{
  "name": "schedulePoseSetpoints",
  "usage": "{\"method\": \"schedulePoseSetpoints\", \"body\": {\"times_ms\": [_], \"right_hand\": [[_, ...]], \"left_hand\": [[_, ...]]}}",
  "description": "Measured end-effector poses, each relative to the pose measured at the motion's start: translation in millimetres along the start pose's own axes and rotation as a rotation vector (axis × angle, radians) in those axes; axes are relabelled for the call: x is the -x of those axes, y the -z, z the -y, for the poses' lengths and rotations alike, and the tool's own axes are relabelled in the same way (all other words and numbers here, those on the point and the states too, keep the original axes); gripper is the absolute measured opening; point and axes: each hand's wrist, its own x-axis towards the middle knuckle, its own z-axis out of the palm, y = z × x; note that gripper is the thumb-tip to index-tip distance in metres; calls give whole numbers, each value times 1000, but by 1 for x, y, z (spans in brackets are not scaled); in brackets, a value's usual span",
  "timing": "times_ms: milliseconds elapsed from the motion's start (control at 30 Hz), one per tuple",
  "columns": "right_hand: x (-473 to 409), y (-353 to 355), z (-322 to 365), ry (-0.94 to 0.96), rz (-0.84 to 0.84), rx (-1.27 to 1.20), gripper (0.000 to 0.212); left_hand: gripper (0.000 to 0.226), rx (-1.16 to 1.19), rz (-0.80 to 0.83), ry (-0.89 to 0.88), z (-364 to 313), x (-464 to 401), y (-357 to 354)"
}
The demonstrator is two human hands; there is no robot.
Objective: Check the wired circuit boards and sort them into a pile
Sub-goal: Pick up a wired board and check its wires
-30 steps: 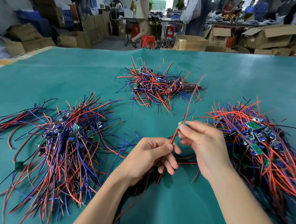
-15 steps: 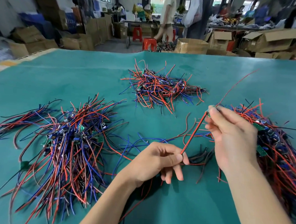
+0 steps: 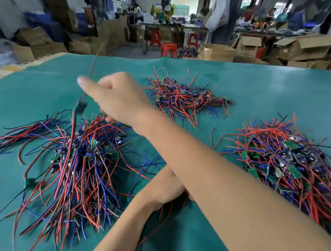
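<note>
Right hand (image 3: 117,97) grip curled, seemingly releasing blurred board (image 3: 81,106) above left pile (image 3: 75,159).

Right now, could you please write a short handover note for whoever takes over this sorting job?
Right hand: reached across above the left pile, a blurred wired board by its fingers; grip unclear.
Left hand: low on the green table, mostly hidden under the right forearm.
Done: many boards lie in the left pile, probably the checked ones.
Left: land this board, then likely work through the right pile. The far pile has an unclear purpose.
</note>
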Motion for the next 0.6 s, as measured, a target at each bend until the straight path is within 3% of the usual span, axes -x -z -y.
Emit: {"method": "schedulePoseSetpoints", "body": {"times_ms": [100,167,267,433,600], "right_hand": [[-24,6,-43,-187,146,224,48],[-35,25,-83,-237,115,532,35],[-34,55,-135,-383,-2,803,39],[-22,82,-183,-445,0,970,41],[-16,88,-181,-368,-154,819,18]], "left_hand": [[55,38,31,-9,5,-7,1],[38,79,52,-6,5,-9,0],[26,123,61,-4,9,-12,1],[18,145,69,0,13,-15,3],[18,146,51,1,12,-14,3]]}}
